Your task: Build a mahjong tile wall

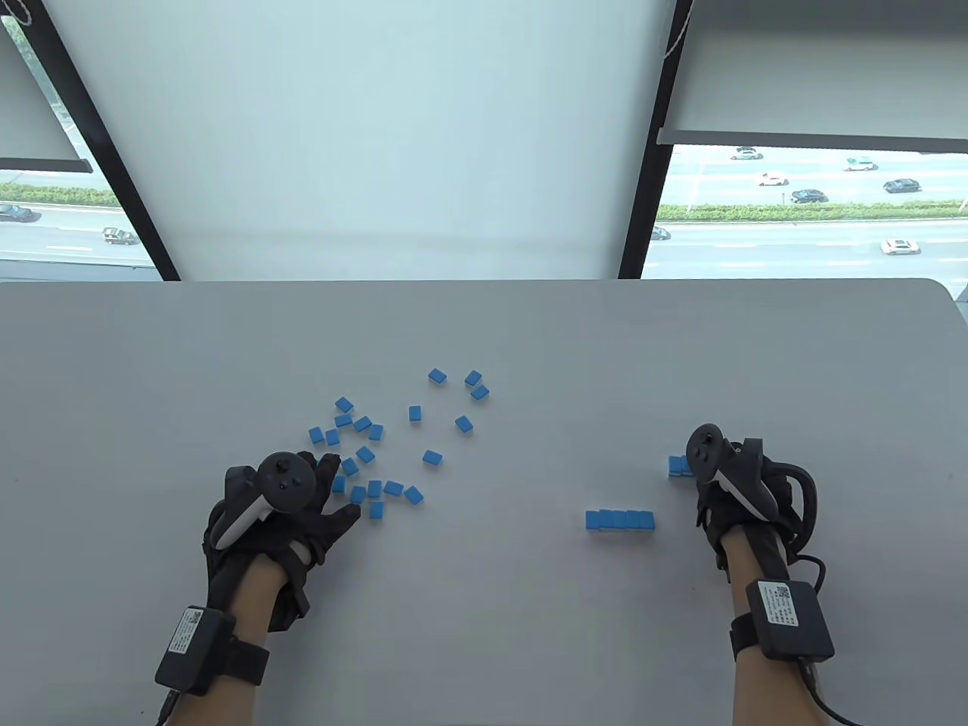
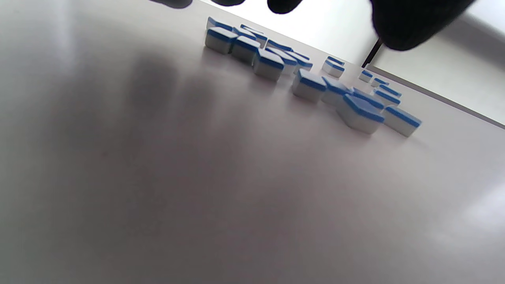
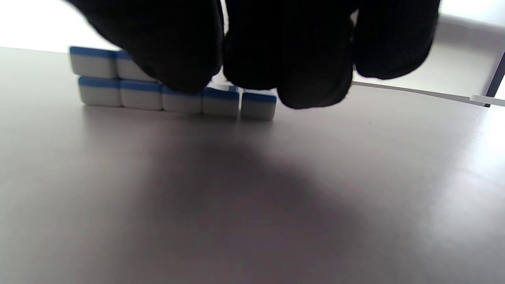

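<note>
The wall is standing only partly built under the right hand. In the right wrist view it is showing a bottom row of five tiles with at least two more stacked on its left end, and the gloved fingers are hanging down over the upper course — whether they are pinching a tile there or only pressing on it, I cannot tell. Near the wall, on the person's side and to its left, a separate row of four tiles is lying joined edge to edge, probably waiting to be lifted on or pushed in.

Well apart from the wall, far to its left, the scattered tiles are lying loose and blue-side up, some twenty or more. The left hand is resting at the near edge of that scatter with fingers spread wide, holding nothing.

By my judgement the job is at an early stage — most tiles are yet to be gathered.
</note>
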`<state>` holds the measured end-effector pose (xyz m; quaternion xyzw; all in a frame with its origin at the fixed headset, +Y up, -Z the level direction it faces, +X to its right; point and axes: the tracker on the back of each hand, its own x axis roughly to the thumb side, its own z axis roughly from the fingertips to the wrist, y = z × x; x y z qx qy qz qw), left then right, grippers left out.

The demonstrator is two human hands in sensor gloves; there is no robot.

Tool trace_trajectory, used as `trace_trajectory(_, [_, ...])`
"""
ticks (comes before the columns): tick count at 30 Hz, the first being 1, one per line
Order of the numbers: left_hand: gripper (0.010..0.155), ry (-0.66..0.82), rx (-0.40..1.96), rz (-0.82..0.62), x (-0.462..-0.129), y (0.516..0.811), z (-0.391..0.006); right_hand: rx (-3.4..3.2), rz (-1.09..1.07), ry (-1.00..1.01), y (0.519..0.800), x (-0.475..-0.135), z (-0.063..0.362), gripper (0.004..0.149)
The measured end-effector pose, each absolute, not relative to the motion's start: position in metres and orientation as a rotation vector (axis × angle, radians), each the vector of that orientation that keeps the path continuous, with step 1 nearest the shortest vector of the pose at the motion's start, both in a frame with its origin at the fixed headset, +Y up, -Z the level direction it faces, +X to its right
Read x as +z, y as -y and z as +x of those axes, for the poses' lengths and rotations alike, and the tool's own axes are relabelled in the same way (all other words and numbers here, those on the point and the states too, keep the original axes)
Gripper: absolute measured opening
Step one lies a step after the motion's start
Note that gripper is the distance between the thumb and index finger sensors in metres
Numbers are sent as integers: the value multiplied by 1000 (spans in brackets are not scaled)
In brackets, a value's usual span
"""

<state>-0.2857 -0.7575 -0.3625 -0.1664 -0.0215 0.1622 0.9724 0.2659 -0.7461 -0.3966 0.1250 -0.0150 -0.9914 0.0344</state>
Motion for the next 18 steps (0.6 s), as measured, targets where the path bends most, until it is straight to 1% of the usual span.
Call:
trace_trajectory(5, [84, 44, 325, -339, -363, 757, -285, -3060, 382, 48, 745, -396, 266, 59])
trace_trajectory(7, [84, 43, 323, -337, -363, 756, -285, -3068, 379, 32, 742, -395, 265, 61])
trace_trajectory(10, [85, 43, 311, -327, -364, 754, -284, -3082, 354, -23, 729, -393, 258, 64])
trace_trajectory(14, [85, 48, 292, -315, -365, 750, -281, -3156, 237, -131, 703, -397, 227, 67])
trace_trajectory(18, [85, 46, 274, -302, -366, 747, -281, -3190, 80, -106, 687, -416, 184, 70])
